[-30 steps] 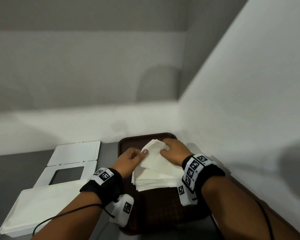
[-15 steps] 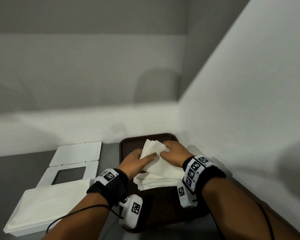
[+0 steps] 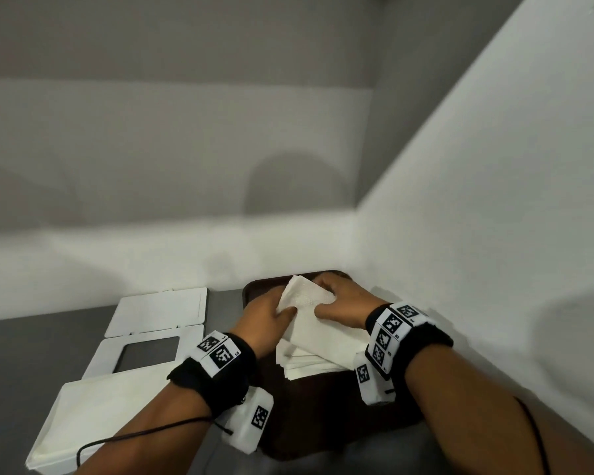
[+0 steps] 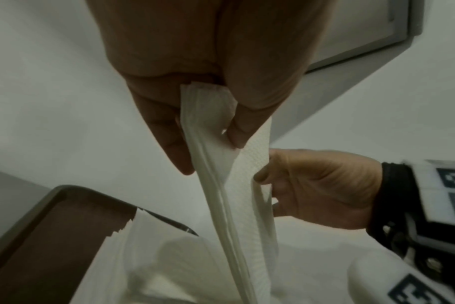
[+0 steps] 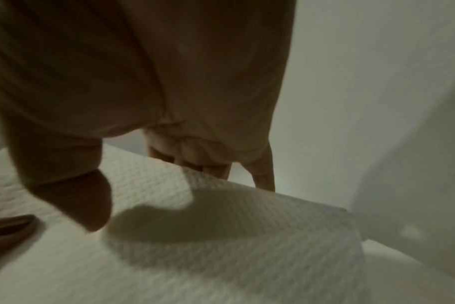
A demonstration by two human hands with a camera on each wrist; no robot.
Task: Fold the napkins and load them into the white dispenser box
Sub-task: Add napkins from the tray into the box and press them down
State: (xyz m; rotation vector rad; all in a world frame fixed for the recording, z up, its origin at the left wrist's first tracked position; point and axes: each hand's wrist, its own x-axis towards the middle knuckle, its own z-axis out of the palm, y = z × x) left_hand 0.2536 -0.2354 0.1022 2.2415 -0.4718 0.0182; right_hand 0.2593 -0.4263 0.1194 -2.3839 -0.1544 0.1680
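While both hands pinch it, the napkin [image 3: 306, 296] has lifted higher off the stack [image 3: 309, 363].

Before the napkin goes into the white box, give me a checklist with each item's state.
1. Left hand pinches the napkin: ok.
2. Right hand grips the napkin's other side: ok.
3. Napkin lifted off the stack on the brown tray: ok.
4. Fold finished and flat: not ok, layers hang loose.
5. Dispenser box is open, lid off: ok.
6. Room left in the box: cannot tell.
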